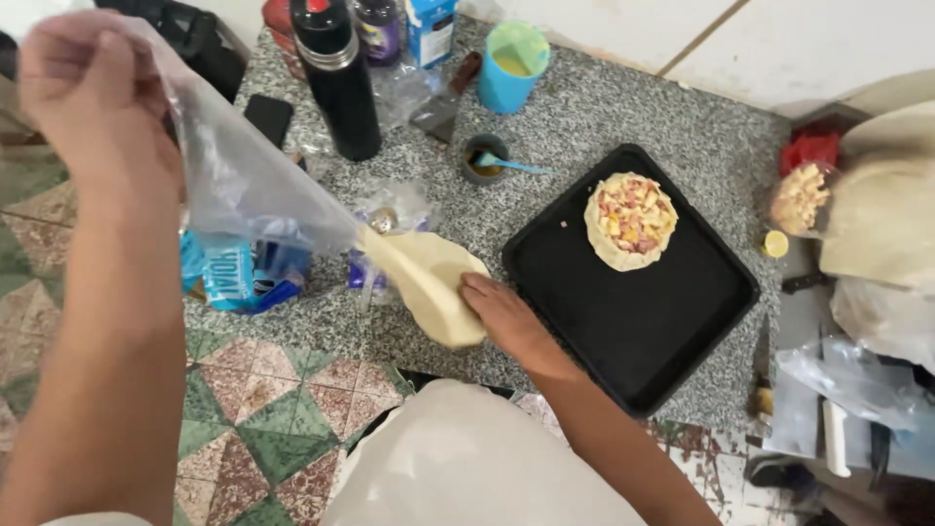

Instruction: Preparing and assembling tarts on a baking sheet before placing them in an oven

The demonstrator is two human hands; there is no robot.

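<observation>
We see a pale, smooth sheet of dough at the near edge of a speckled granite counter, half drawn out of a clear plastic bag; its upper end is veiled by the film, so we cannot tell how far the dough reaches inside the bag. The dough looks soft, cream-coloured and folded into a rounded slab. Our right hand lies on its lower right edge, fingers pressed against it, though the fingertips are hidden under the slab and we cannot tell whether they pinch it or only push. Our left hand is raised at the upper left, closed tightly on the bunched top of the bag, which stretches down towards the dough. Just right of the dough sits a black baking tray bearing one filled pastry cup, its open top showing diced pink and yellow pieces. Behind the dough we make out a small dark bowl with a blue spoon, a black flask, a blue cup and a blue packet partly covered by the bag. At the right edge a bag of similar diced filling and pale wrappings are cut off by the frame. A tiled floor shows below the counter.
</observation>
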